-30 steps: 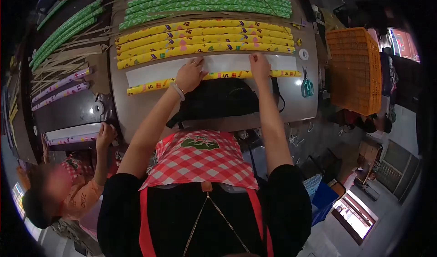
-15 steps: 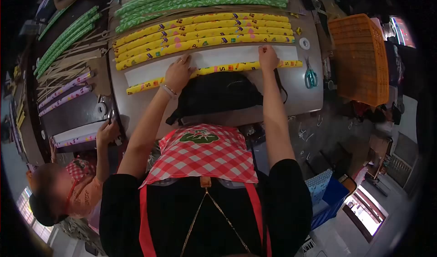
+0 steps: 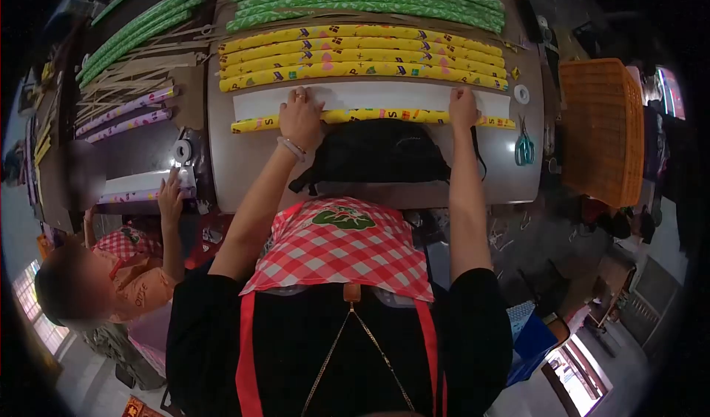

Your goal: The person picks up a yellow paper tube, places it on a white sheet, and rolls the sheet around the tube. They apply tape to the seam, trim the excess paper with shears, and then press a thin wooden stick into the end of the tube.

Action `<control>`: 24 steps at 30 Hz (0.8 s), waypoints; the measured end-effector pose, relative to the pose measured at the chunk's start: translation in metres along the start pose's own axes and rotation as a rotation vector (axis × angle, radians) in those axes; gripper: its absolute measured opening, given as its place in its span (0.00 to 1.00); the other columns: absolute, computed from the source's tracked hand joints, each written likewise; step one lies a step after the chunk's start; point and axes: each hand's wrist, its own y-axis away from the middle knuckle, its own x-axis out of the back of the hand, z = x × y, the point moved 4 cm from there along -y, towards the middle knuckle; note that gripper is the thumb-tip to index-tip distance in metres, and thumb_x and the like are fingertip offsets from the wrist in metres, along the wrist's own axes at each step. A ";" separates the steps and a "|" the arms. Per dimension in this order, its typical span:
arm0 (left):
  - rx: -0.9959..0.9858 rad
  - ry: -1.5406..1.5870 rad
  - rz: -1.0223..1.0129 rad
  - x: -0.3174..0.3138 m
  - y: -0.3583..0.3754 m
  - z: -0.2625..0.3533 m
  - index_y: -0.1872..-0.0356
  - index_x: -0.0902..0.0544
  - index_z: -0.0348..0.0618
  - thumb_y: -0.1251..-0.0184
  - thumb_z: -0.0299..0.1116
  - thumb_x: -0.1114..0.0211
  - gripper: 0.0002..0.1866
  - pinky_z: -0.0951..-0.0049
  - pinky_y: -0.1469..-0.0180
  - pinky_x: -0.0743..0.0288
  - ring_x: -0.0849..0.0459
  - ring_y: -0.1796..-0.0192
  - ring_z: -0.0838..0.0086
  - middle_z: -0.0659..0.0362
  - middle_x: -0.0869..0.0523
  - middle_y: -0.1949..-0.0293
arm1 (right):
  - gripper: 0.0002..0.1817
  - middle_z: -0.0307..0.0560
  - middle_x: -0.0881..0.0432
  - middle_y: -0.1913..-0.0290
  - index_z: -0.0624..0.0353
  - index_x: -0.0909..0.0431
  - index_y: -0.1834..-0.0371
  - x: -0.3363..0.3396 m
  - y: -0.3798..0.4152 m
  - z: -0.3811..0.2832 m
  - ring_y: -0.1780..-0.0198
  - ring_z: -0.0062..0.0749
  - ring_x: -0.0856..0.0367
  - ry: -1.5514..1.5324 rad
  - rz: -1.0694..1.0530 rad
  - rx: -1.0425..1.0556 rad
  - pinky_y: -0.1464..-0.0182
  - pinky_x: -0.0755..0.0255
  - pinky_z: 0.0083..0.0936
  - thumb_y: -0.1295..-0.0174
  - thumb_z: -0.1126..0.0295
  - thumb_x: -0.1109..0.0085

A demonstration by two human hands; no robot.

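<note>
A sheet of wrapping paper [image 3: 384, 97] lies white side up across the table, its near edge a yellow printed roll [image 3: 355, 115]. My left hand [image 3: 299, 117] is on the left part of this paper, fingers bent over it. Farther right, my right hand [image 3: 464, 108] has its fingers curled closed on the same paper. Both thumbs are partly hidden. A black bag [image 3: 381, 154] lies between my forearms, just below the roll. Beyond the sheet, several yellow paper rolls [image 3: 362, 70] lie side by side.
Green rolls [image 3: 370, 1] lie at the table's far side. Tape [image 3: 521, 94] and teal scissors [image 3: 524, 149] are at the right, with an orange crate [image 3: 600, 132] beyond the edge. At left, a co-worker's hand [image 3: 170, 195] touches purple paper [image 3: 140, 195]; thin strips [image 3: 133, 80] lie behind.
The view has shifted, so the table appears farther right. My hands stay on the wrapping paper, which lies straighter in view. The co-worker's hand now lies flatter on the purple paper.
</note>
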 end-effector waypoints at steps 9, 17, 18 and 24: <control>0.217 -0.013 0.116 -0.019 0.004 -0.032 0.59 0.28 0.36 0.40 0.46 0.49 0.20 0.58 0.60 0.28 0.28 0.51 0.63 0.52 0.26 0.56 | 0.10 0.41 0.25 0.64 0.50 0.29 0.67 -0.003 -0.004 0.004 0.60 0.41 0.27 0.043 -0.013 0.052 0.58 0.40 0.46 0.44 0.57 0.53; 0.284 0.116 0.356 0.009 0.031 -0.101 0.64 0.24 0.35 0.42 0.40 0.45 0.16 0.62 0.59 0.29 0.25 0.56 0.59 0.49 0.23 0.60 | 0.13 0.41 0.22 0.67 0.54 0.25 0.67 0.011 0.001 -0.007 0.64 0.37 0.23 0.052 0.110 0.166 0.63 0.33 0.36 0.44 0.57 0.50; 0.360 0.229 0.393 0.010 0.035 -0.114 0.64 0.23 0.35 0.43 0.37 0.44 0.14 0.62 0.59 0.29 0.24 0.58 0.58 0.49 0.22 0.62 | 0.13 0.41 0.22 0.67 0.54 0.25 0.67 0.015 0.005 -0.013 0.64 0.37 0.23 0.046 0.103 0.175 0.63 0.33 0.36 0.44 0.57 0.50; 0.630 0.603 0.371 -0.013 0.038 -0.191 0.64 0.20 0.34 0.46 0.34 0.40 0.13 0.71 0.67 0.28 0.20 0.69 0.67 0.53 0.18 0.70 | 0.10 0.45 0.22 0.71 0.59 0.25 0.67 0.019 0.040 -0.081 0.68 0.34 0.23 -0.389 -0.176 0.391 0.65 0.30 0.26 0.45 0.64 0.45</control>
